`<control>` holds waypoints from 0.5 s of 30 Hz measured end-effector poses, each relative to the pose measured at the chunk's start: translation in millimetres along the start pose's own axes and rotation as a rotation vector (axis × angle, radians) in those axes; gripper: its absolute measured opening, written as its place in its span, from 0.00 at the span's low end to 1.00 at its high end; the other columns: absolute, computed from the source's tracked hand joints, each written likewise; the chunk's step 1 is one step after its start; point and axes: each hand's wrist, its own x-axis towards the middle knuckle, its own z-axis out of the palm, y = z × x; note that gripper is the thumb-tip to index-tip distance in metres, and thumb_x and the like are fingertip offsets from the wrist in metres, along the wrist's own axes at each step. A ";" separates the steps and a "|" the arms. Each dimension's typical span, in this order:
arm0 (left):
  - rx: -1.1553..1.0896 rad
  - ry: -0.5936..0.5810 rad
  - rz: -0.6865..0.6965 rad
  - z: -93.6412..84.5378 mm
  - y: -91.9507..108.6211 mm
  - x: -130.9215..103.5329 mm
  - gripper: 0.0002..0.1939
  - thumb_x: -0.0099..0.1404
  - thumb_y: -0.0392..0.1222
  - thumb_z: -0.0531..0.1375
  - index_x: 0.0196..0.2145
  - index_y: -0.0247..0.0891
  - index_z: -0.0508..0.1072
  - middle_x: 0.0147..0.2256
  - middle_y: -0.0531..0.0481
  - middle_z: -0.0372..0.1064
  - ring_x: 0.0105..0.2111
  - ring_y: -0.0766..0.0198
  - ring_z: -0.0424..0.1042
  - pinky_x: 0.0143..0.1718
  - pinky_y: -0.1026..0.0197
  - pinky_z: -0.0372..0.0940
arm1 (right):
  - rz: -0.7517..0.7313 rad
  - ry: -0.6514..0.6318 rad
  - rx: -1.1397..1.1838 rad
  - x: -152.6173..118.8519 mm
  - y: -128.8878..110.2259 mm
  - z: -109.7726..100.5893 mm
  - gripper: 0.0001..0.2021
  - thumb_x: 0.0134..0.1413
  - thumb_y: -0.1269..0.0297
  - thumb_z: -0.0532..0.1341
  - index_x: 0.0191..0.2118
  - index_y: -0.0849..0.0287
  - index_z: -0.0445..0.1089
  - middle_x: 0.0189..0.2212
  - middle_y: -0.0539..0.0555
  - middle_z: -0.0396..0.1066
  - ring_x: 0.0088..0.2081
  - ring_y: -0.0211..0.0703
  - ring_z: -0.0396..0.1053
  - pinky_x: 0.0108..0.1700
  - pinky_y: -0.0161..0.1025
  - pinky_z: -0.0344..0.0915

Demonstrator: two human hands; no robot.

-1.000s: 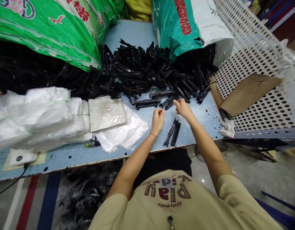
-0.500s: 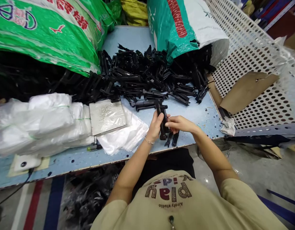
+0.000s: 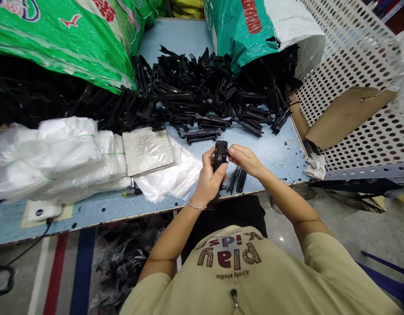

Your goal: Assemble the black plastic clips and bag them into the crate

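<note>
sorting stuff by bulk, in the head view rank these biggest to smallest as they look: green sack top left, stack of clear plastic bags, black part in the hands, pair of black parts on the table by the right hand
1. green sack
2. stack of clear plastic bags
3. black part, held by left hand and right hand
4. pair of black parts; close to 3, both partly hidden, so unsure

Blue table [image 3: 280,153] w/ black parts pile [image 3: 202,96], plastic bags [image 3: 57,157], sacks [image 3: 73,39].

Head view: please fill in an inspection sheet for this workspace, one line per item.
Surface: pale blue table, speckled with dark spots.
Job's things: black plastic part held upright; two more parts lie beside it.
Clutter: heap of black parts; green sacks; stacked clear bags; cardboard.
Hands: left hand grips the part; right hand pinches its top.
Cables: black cable at the table's left edge.
Surroundings: white perforated panel; striped floor.
</note>
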 end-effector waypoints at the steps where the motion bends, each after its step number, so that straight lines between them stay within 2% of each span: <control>1: 0.045 0.039 0.030 -1.0 -1.3 -0.4 0.37 0.66 0.61 0.64 0.65 0.48 0.56 0.53 0.41 0.70 0.42 0.56 0.78 0.39 0.56 0.74 | 0.102 -0.051 0.130 0.7 2.2 3.0 0.25 0.68 0.39 0.47 0.28 0.54 0.58 0.20 0.44 0.53 0.20 0.35 0.49 0.23 0.34 0.52; 3: 0.083 0.073 0.049 -4.2 -3.6 0.3 0.38 0.63 0.60 0.67 0.65 0.47 0.59 0.55 0.41 0.69 0.44 0.54 0.78 0.42 0.55 0.74 | 0.234 -0.135 0.256 1.2 4.2 4.9 0.27 0.68 0.38 0.43 0.28 0.54 0.58 0.18 0.43 0.51 0.18 0.34 0.43 0.19 0.34 0.47; 4: 0.061 0.062 0.022 -6.4 -4.0 1.1 0.38 0.63 0.60 0.66 0.64 0.48 0.59 0.53 0.42 0.70 0.41 0.56 0.78 0.39 0.56 0.74 | 0.237 -0.144 0.213 0.7 3.4 3.7 0.27 0.68 0.37 0.44 0.30 0.55 0.60 0.19 0.44 0.54 0.18 0.34 0.46 0.20 0.34 0.48; 7: -0.095 -0.016 -0.132 -13.6 -0.8 3.2 0.34 0.65 0.61 0.64 0.63 0.49 0.58 0.44 0.47 0.74 0.25 0.66 0.73 0.25 0.61 0.71 | 0.051 -0.037 -0.248 -2.3 -4.9 -6.0 0.25 0.65 0.37 0.51 0.37 0.56 0.66 0.29 0.53 0.67 0.29 0.41 0.63 0.29 0.36 0.59; 9: -0.170 -0.069 -0.215 -16.2 3.8 2.5 0.33 0.65 0.62 0.64 0.61 0.49 0.58 0.41 0.49 0.74 0.22 0.67 0.72 0.22 0.62 0.70 | -0.096 -0.026 -0.557 -2.8 -11.1 -13.3 0.22 0.64 0.40 0.54 0.35 0.56 0.66 0.32 0.57 0.69 0.37 0.48 0.66 0.35 0.39 0.61; 10: -0.183 -0.095 -0.244 -16.4 5.9 1.3 0.33 0.65 0.62 0.63 0.60 0.49 0.58 0.40 0.50 0.74 0.22 0.66 0.72 0.21 0.62 0.70 | -0.142 -0.052 -0.640 -2.1 -12.9 -15.8 0.21 0.64 0.41 0.55 0.33 0.55 0.65 0.31 0.58 0.68 0.38 0.49 0.66 0.36 0.40 0.61; 12: -0.167 -0.111 -0.267 -14.5 8.0 -1.8 0.32 0.66 0.62 0.63 0.60 0.48 0.59 0.39 0.50 0.73 0.22 0.66 0.73 0.20 0.62 0.70 | -0.160 -0.108 -0.633 0.6 -12.7 -17.7 0.22 0.64 0.41 0.54 0.29 0.55 0.62 0.28 0.57 0.66 0.34 0.48 0.65 0.35 0.41 0.60; 15: -0.117 -0.039 -0.222 -10.2 5.1 -4.9 0.33 0.65 0.61 0.64 0.61 0.48 0.59 0.39 0.50 0.73 0.22 0.66 0.72 0.21 0.62 0.70 | -0.002 -0.147 -0.319 3.1 -5.3 -12.9 0.25 0.67 0.40 0.47 0.30 0.55 0.62 0.23 0.51 0.61 0.26 0.41 0.60 0.31 0.38 0.58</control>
